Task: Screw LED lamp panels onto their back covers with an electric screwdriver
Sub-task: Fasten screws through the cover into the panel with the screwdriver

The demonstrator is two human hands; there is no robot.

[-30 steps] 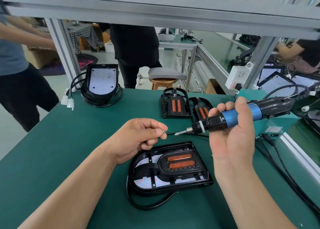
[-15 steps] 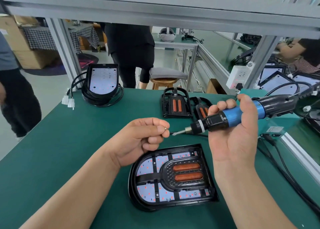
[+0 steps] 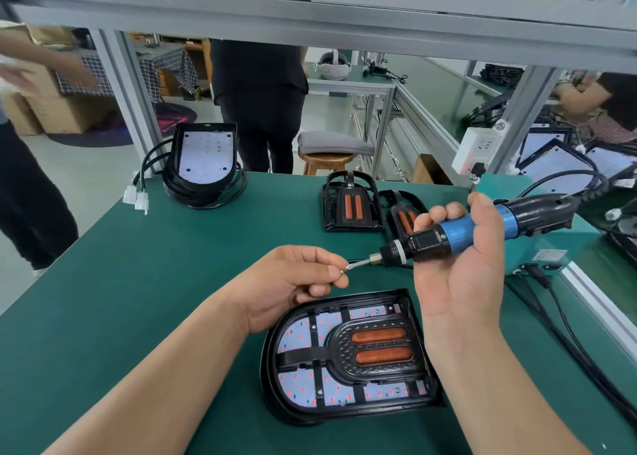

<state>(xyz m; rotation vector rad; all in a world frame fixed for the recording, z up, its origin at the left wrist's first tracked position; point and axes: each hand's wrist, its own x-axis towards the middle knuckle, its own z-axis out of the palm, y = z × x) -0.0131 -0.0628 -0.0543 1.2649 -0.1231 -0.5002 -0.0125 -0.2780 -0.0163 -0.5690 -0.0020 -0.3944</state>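
A black lamp unit [image 3: 348, 358] lies flat on the green table [image 3: 120, 282] in front of me, its white LED panel showing under a black frame with two orange strips. My left hand [image 3: 293, 278] hovers above it and pinches a small screw [image 3: 342, 271] between thumb and forefinger. My right hand [image 3: 458, 268] grips the blue and black electric screwdriver [image 3: 462, 231], held nearly level. Its bit tip meets the screw at my left fingertips.
Two more black frames with orange strips [image 3: 351, 206] stand at the back centre. Another lamp unit with coiled cable and white connectors [image 3: 203, 165] sits back left. Screwdriver cables [image 3: 568, 337] run along the right edge by a teal box [image 3: 548, 244]. People stand beyond the table.
The screwdriver bit has closed the gap to my left fingertips and now touches the screw. The view has shifted so the lamp unit sits lower and flatter.
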